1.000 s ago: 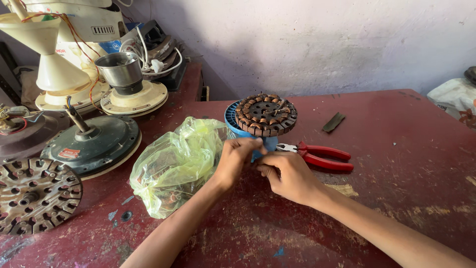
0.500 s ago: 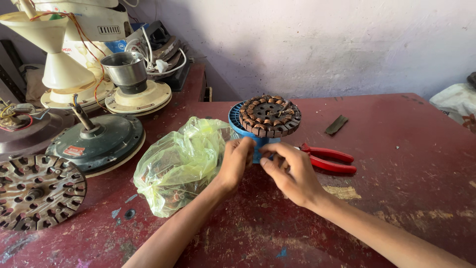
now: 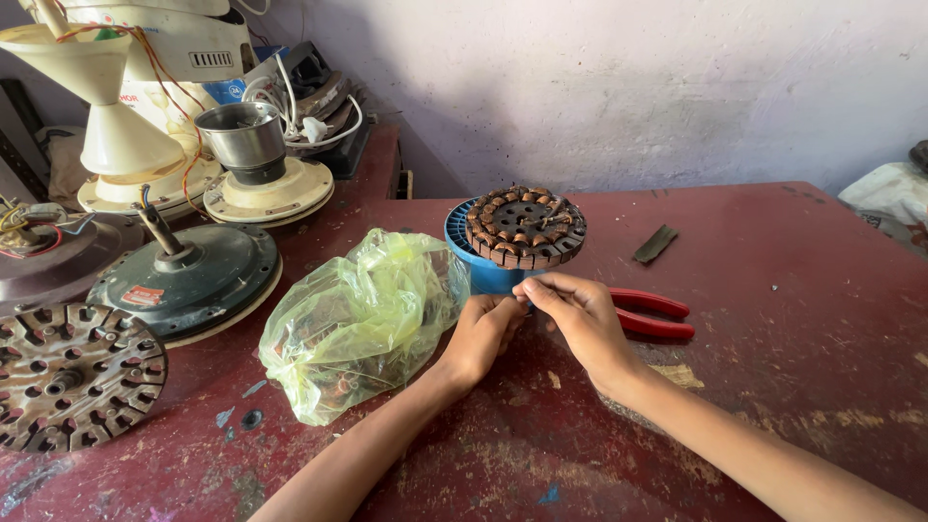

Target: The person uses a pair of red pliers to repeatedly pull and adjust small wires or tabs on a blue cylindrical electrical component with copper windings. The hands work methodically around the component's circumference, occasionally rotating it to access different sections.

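Note:
A round fan stator with copper windings [image 3: 525,226] rests on a blue plastic holder [image 3: 474,261] on the red table [image 3: 793,319]. My left hand [image 3: 483,333] and my right hand [image 3: 578,317] meet just in front of the holder, fingertips pinched together on something thin, too small to make out. Red-handled pliers [image 3: 650,313] lie just behind my right hand. A crumpled yellow-green plastic bag [image 3: 362,319] sits against my left hand.
On the left lie ceiling fan parts: a dark motor housing [image 3: 188,275], a slotted rotor disc [image 3: 72,377], cream fan bases [image 3: 261,188] and wiring. A small dark strip [image 3: 655,244] lies at the back. A white cloth bundle [image 3: 889,198] sits at the right edge.
Both hands stay pinched together in front of the blue holder, their fingers shifting only slightly. The view has drifted a little.

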The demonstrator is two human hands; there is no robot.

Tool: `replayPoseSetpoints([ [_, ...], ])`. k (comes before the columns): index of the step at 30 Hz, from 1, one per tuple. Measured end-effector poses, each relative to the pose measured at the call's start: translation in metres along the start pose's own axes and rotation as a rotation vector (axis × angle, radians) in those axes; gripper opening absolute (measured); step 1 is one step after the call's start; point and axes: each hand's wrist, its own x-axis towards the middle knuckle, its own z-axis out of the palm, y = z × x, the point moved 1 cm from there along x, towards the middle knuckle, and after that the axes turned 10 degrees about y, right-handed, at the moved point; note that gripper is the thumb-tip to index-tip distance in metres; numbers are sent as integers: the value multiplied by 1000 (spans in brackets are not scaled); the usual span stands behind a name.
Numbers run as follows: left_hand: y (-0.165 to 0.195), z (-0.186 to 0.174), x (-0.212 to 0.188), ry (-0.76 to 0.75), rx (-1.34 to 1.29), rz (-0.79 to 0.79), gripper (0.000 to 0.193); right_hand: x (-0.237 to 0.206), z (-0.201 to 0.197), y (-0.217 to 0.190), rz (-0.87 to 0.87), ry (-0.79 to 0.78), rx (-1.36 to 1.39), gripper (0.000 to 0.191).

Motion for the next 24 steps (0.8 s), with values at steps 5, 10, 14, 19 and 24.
replayPoseSetpoints([
  [5, 7, -3, -3, 159, 152, 229, 35, -3, 4, 1, 54, -45, -53, 27],
  [10, 19, -6, -9, 266, 385, 328, 34, -11, 10, -7, 121, -235, -240, 27],
  [14, 22, -3, -11, 266, 308, 370, 31, -12, 13, -12, 90, -310, -189, 36],
  [19, 12, -4, -6, 202, 245, 199, 33, -12, 10, -10, 183, -323, 60, 23],
  [24, 2, -1, -7, -7, 473, 334, 40, -15, 7, -10, 117, -255, 211, 21],
])
